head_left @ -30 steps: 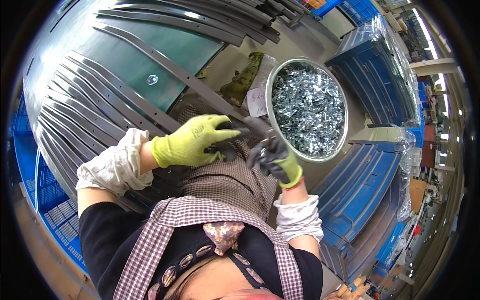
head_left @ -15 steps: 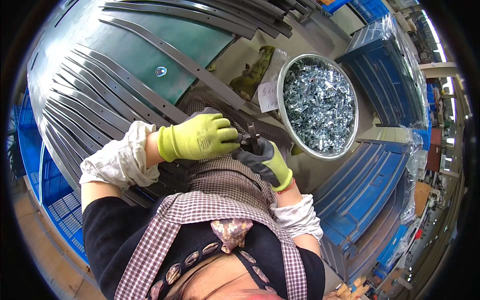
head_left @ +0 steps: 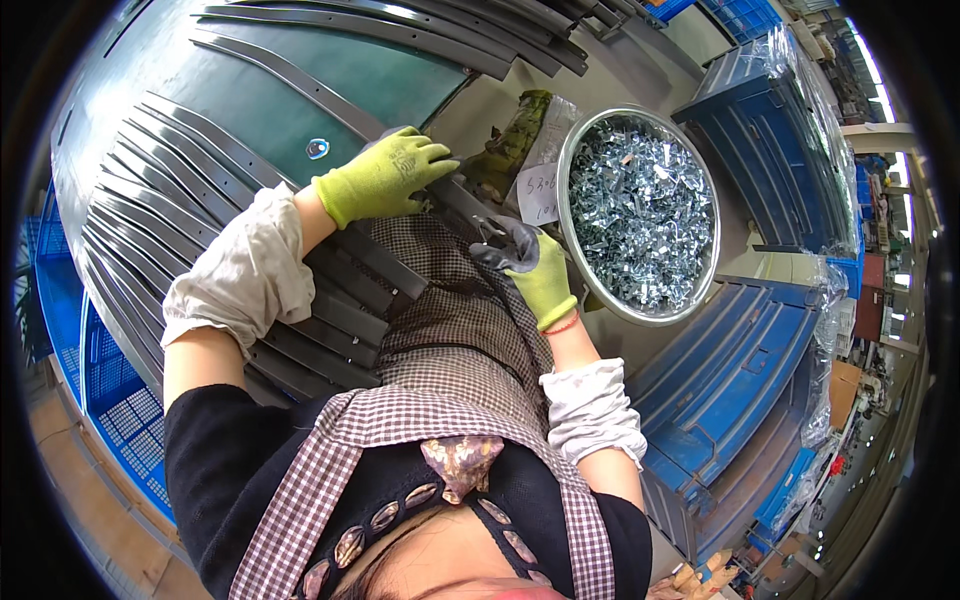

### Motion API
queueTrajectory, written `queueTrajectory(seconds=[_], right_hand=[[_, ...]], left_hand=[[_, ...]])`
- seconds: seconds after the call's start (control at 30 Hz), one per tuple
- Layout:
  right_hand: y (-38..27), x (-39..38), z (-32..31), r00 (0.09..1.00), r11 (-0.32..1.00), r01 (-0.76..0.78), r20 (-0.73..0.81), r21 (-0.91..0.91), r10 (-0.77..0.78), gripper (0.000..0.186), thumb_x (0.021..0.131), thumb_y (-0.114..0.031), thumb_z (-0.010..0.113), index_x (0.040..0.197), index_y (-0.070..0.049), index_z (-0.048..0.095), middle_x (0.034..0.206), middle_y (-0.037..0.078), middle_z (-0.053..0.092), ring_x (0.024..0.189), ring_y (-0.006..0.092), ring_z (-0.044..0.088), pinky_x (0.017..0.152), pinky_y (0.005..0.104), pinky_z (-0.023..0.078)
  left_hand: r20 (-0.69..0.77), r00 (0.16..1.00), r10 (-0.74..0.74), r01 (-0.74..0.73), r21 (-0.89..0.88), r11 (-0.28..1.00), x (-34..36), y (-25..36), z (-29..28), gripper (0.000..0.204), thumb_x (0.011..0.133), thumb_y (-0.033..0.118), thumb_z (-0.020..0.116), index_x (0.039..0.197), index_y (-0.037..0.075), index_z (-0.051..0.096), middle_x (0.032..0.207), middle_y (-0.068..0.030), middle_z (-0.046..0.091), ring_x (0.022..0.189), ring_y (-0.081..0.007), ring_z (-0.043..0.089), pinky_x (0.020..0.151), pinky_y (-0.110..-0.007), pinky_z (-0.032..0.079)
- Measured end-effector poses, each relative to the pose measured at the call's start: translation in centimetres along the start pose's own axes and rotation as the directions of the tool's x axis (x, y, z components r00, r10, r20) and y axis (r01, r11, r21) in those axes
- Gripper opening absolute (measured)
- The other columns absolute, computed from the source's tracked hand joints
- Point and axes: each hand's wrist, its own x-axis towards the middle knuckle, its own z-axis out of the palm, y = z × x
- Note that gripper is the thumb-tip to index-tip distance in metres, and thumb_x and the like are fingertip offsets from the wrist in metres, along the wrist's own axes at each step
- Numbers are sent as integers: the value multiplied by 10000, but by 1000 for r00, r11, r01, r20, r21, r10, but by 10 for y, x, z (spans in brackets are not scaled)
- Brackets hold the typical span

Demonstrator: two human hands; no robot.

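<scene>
My left hand [head_left: 390, 178], in a yellow-green glove with dark palm, is closed over a long dark metal strip [head_left: 290, 80]. This strip lies slantwise across the green table top, and its near end reaches past the table edge over my lap. At that end is my right hand [head_left: 535, 265], gloved alike, with its dark fingertips bent together. A small shiny bit shows at those fingertips; what they hold is too small to make out. Left of my lap, several similar strips [head_left: 190, 170] lie side by side in a row.
A round metal basin [head_left: 562, 190] full of small shiny metal clips [head_left: 640, 210] stands on the right, a handwritten paper [head_left: 537, 193] beside it. More dark strips [head_left: 400, 35] lie at the far edge. Blue metal bins [head_left: 720, 370] stand farther right; blue plastic crates [head_left: 125, 410] are at left.
My hands were close together over my lap. The left has moved up and away onto the lone strip; the right has shifted slightly up and right, to that strip's near end.
</scene>
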Motion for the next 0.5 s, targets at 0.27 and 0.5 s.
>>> queueTrajectory(seconds=[0.27,0.5], right_hand=[[35,34,-8,967,927,-115,252,357,23,339,760,-257,836,905,15,696,819,53,701,698,149,665,636,299,508],[57,33,10,987,987,-94,144,128,76,273,756,-210,830,857,10,702,764,74,710,660,146,654,614,286,502]], left_hand=[[-45,998,43,-47,-90,995,3,-3,7,640,581,168,780,1196,72,630,1138,-88,631,1059,-277,588,963,-411,449],[-44,999,20,-25,-108,994,3,-5,5,622,593,161,776,1191,77,630,1121,-85,633,1058,-283,591,982,-420,446]])
